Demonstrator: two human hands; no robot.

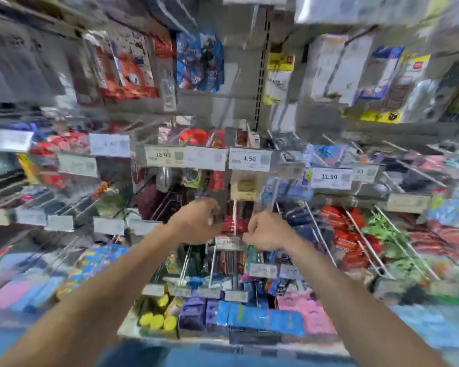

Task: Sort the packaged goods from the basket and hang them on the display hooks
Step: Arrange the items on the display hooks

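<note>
Both my arms reach forward to the display wall. My left hand [196, 221] and my right hand [268, 231] are curled at either side of a red packet [233, 225] that sits at a display hook [234, 207] in the middle row. Fingers of both hands close on the packet's edges. A price tag [229, 242] hangs just below it. The picture is heavily blurred, so the packet's hole and the hook tip cannot be made out. The basket is not in view.
Rows of hooks with price tags, such as one reading 4.50 [250, 159], carry many hanging packets. Red packets [347, 242] and green ones [392, 234] hang to the right. Boxes of blue [265, 319], purple and pink goods stand on the bottom shelf.
</note>
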